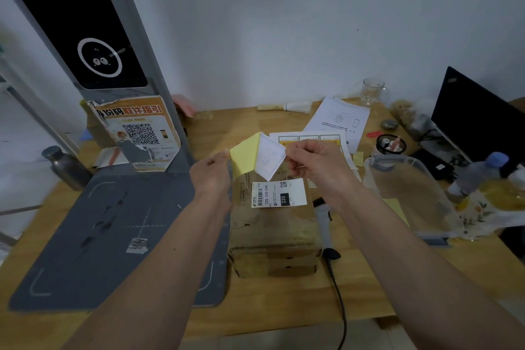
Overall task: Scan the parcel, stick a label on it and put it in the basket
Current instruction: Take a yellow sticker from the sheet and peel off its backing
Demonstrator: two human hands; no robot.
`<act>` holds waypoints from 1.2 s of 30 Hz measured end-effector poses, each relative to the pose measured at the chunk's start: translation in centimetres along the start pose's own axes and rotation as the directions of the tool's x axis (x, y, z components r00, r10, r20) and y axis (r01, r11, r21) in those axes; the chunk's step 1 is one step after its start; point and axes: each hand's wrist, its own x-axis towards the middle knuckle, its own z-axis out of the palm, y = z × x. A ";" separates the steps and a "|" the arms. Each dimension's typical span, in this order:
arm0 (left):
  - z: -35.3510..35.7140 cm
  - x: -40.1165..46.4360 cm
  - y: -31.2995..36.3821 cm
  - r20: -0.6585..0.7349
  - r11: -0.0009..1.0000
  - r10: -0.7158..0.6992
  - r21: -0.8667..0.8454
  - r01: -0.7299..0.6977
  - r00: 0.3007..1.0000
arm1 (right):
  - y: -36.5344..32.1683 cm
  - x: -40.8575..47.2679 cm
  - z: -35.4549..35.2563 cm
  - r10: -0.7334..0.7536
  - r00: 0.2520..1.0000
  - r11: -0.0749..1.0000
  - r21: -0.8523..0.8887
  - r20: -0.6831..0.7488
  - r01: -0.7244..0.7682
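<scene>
- The white label is pinched by the fingers of the right hand; its yellow backing paper is pinched by the left hand.
- Both are held above the cardboard parcel, which stands on the wooden table.
- The parcel is placed between the grey scanner mat and the handheld scanner.
- The clear plastic basket is seen right of the parcel.
- The far part of the parcel is hidden by the hands.
</scene>
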 end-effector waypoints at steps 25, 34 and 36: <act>-2.9 5.6 -0.9 -0.026 0.996 -0.025 0.080 0.027 0.999 | 1.6 1.1 2.5 0.041 0.995 0.994 0.108 -0.087 -0.032; -3.0 6.9 -1.5 -0.099 0.994 -0.043 0.094 0.052 0.994 | 1.7 2.1 2.3 0.060 0.994 0.988 0.147 -0.092 -0.046; -2.4 7.0 -1.9 -0.139 0.994 -0.056 0.089 0.069 0.989 | 1.3 2.4 1.5 0.047 0.996 0.989 0.147 -0.081 -0.035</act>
